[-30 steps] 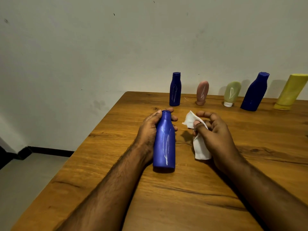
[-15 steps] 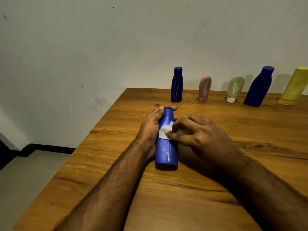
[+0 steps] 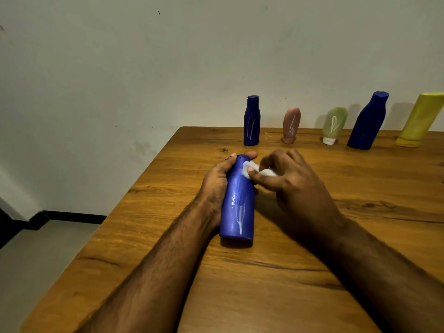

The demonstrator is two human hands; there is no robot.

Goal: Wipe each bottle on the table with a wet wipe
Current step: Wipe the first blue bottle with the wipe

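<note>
Near the table's [image 3: 312,272] centre, the left hand [image 3: 217,186] grips the blue bottle [image 3: 237,203] while the right hand [image 3: 293,186] pinches the wet wipe [image 3: 254,169] against its neck at 12 o'clock; next, probably stroke toward 6 o'clock over the white streak [image 3: 239,212].

Both bare forearms enter from the bottom of the frame and converge toward its centre. The left forearm rises from the lower left, its wrist bent slightly inward; the left hand [image 3: 217,181] curls round the blue bottle [image 3: 237,200] from the left, thumb along the near side and fingertips showing past the cap at centre frame. The right forearm comes in from the lower right corner, broader and in shadow. The right hand [image 3: 293,181] lies knuckles-up just right of centre, fingers bent, thumb and forefinger pinching the white wipe [image 3: 254,169] against the bottle's neck, close beside the left fingertips
</note>
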